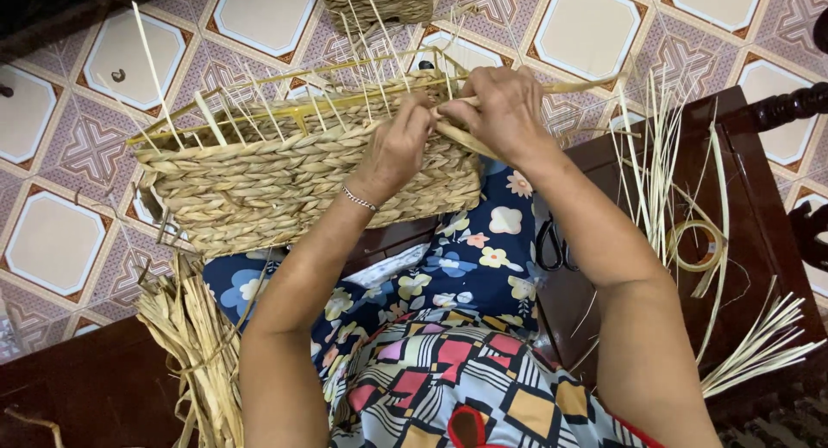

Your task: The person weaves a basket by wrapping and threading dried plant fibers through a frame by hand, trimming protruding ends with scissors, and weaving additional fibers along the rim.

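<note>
Woven basket (285,185), centre-left of frame, on lap: walls plaited nearly to rim, upright stakes (250,112) unwoven above, so rim judged unfinished. Left hand (392,150) on rim, fingers pinched on strand. Right hand (500,112) beside it, fingers closed round flat strip (461,139). Spare reeds (673,198) right, fibre bundle (194,344) lower left.

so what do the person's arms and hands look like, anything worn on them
Both arms are bare, with no sleeves showing. The left hand has a thin silver beaded bracelet around the wrist. The right hand wears nothing visible: no gloves, no watch.
</note>
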